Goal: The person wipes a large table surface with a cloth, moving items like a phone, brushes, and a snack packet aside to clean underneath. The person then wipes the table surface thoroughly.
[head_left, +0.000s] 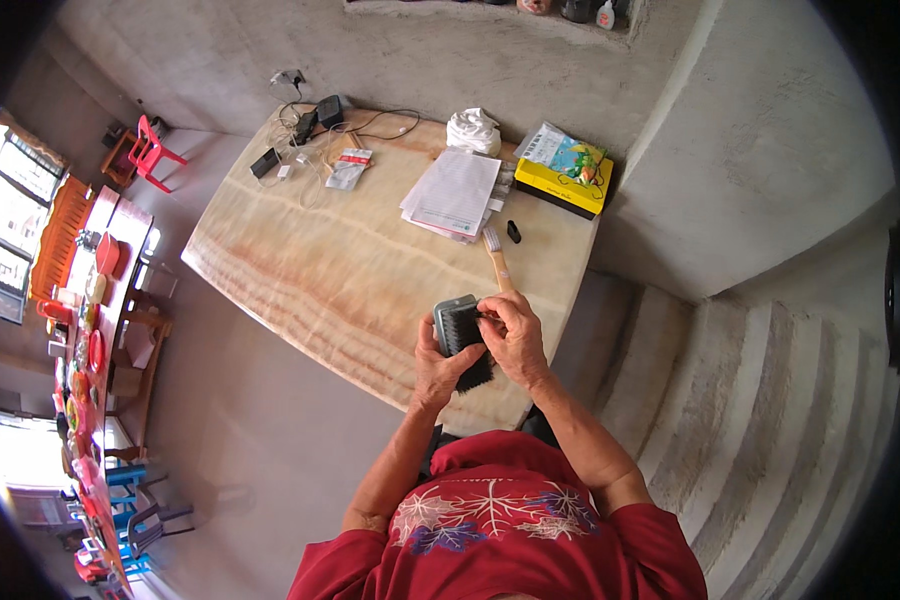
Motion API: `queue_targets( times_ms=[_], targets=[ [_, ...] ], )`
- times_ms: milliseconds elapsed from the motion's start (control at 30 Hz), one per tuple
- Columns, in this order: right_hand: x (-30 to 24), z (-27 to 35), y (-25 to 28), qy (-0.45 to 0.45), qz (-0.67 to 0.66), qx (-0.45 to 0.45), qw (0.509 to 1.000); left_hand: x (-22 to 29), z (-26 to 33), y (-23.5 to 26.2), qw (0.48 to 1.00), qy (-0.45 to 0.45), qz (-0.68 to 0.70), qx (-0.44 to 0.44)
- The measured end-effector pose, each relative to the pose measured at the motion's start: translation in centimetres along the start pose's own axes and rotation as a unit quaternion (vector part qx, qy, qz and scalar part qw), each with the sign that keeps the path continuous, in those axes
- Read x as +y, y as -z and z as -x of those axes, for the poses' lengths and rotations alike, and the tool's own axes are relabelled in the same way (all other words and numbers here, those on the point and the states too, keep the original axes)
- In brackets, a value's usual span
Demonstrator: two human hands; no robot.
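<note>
My left hand [436, 370] grips a scrub brush [460, 328] with dark bristles and a grey back, held tilted above the table's near end. The thumb lies across the bristles. My right hand [516, 338] has its fingertips pinched together at the bristles' upper right side; whatever is between them is too small to make out. Just beyond that hand, a flat paintbrush [498, 262] with a wooden handle and pale bristles lies on the table. A small black object [513, 231] rests beside its head.
The marble-patterned table [340, 270] bears papers [454, 192], a white cloth bundle [473, 131], a yellow box [567, 184], a small packet [349, 169] and tangled cables with adapters [307, 127]. Concrete steps [740, 380] descend along the right. A red chair [151, 152] stands far left.
</note>
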State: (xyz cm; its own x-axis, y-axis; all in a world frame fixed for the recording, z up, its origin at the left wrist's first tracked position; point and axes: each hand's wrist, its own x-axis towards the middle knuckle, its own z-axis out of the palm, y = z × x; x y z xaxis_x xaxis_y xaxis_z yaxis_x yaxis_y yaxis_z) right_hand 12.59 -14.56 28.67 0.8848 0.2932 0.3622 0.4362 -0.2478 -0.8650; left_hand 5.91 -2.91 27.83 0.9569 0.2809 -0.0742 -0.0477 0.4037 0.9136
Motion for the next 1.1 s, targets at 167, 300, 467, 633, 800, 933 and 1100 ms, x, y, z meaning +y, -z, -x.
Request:
queue_targets(
  times_ms=[167,300,467,633,800,933,1100],
  targets=[
    [-1.0,-0.2,1.5,-0.056,-0.069,-0.017,0.996,-0.2,0.0,-0.7,0.994,-0.052,-0.092,-0.024],
    [-0.4,0.5,1.9,-0.021,-0.008,0.000,1.000,-0.7,0.0,-0.7,0.982,-0.080,-0.170,-0.033],
    [-0.6,0.5,1.9,0.127,0.083,-0.010,0.988,-1.1,0.4,-0.5,0.999,-0.001,-0.028,-0.018],
    [0.8,1.0,3.2,0.125,0.075,-0.121,0.982,-0.9,0.8,0.5,0.999,0.036,0.033,-0.024],
    [1.6,2.3,5.0,-0.075,-0.112,-0.138,0.981,-1.5,0.5,1.4,0.993,0.107,0.043,-0.031],
    [2.1,2.5,6.2,-0.156,-0.201,-0.117,0.960,-2.2,0.2,0.5,0.979,0.129,0.150,-0.046],
    [4.6,4.2,8.3,-0.166,-0.107,-0.046,0.979,-2.8,-1.1,-1.2,0.947,0.200,0.237,-0.078]
  ],
)
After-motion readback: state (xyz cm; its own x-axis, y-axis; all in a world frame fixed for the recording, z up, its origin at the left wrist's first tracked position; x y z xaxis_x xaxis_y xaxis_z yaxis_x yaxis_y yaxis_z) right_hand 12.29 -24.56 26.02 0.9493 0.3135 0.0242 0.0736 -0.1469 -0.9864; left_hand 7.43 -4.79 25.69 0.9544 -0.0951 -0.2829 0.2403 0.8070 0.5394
